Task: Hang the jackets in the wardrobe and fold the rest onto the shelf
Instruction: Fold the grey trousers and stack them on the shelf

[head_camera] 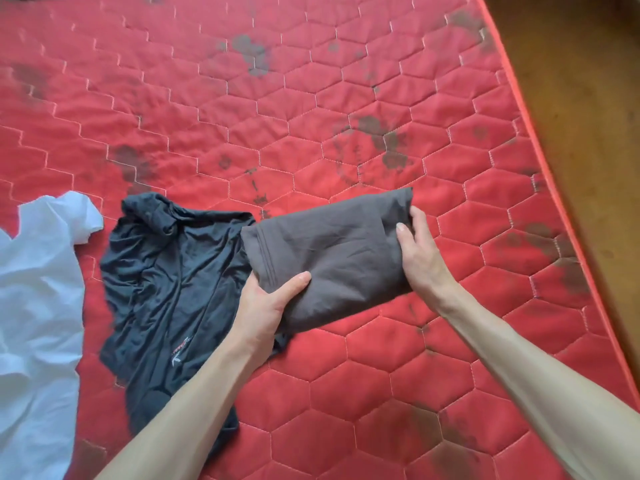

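A folded grey-brown garment point(339, 251) lies on the red quilted mattress point(311, 109), held at both ends. My left hand point(266, 306) grips its lower left end, thumb on top and fingers hidden underneath. Its right end is gripped by my right hand point(420, 252), the thumb lying over the fold. A crumpled dark navy garment point(166, 289) lies unfolded just left of it, partly under my left hand and forearm. A white garment point(38, 306) is spread at the far left, cut off by the frame's edge.
The mattress has dark stains and its right edge point(540, 161) runs diagonally. A wooden floor point(581, 81) lies beyond that edge. No wardrobe or shelf is in view.
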The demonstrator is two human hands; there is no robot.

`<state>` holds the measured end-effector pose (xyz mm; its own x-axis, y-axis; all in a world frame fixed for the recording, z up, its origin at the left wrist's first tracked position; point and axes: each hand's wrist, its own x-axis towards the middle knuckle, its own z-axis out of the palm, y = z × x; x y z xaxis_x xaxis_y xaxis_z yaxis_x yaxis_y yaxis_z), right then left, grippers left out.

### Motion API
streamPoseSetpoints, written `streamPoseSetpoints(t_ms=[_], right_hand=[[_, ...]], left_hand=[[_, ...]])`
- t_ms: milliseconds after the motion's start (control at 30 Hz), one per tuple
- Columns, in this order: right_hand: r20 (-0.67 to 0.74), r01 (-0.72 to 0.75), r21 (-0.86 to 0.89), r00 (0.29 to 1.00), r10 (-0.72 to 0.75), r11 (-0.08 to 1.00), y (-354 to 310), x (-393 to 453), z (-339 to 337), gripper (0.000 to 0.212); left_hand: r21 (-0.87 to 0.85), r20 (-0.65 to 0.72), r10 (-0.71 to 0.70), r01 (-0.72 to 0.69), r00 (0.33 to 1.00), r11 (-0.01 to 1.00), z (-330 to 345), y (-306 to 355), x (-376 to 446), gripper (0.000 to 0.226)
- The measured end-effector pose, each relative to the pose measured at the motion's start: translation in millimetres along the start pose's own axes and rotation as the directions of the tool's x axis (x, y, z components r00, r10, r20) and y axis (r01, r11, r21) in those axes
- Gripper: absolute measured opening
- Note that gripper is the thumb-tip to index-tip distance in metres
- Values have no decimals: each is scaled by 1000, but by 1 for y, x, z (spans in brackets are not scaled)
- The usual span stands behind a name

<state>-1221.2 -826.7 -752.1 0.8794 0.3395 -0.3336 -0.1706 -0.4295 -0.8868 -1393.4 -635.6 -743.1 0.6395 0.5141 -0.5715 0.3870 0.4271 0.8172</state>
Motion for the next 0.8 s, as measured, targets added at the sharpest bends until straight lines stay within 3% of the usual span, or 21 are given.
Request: streamPoseSetpoints(t_ms=[133,233,333,467,667,733,800], right_hand=[[44,94,-3,995,-93,996,-73,-34,-5,76],[102,126,10,987,-126,992,-139,-65,-11,76],[126,110,30,986,-113,993,-204,-97,-14,71],[154,113,36,981,-118,993,-285,-141,-16,47],[266,74,85,959,-95,994,-375,-209,-9,28],[336,68,121,936,-106,990,-394,-225,-1,34],[433,87,117,892,-129,989,-409,-239,11,56]], left_hand=[[-22,-1,69,-69,998,997,-20,55,-55,64],[-42,-39,119,-121,992,992,-35,104,-107,57],[-51,-88,154,-158,984,986,-48,152,-158,67],[-97,-146,174,-190,974,977,-61,207,-228,64],[-176,-221,188,-228,957,958,-89,260,-318,61],[-191,-256,210,-263,943,946,-102,268,-341,59],[-195,-309,227,-295,924,935,-115,273,-367,56]])
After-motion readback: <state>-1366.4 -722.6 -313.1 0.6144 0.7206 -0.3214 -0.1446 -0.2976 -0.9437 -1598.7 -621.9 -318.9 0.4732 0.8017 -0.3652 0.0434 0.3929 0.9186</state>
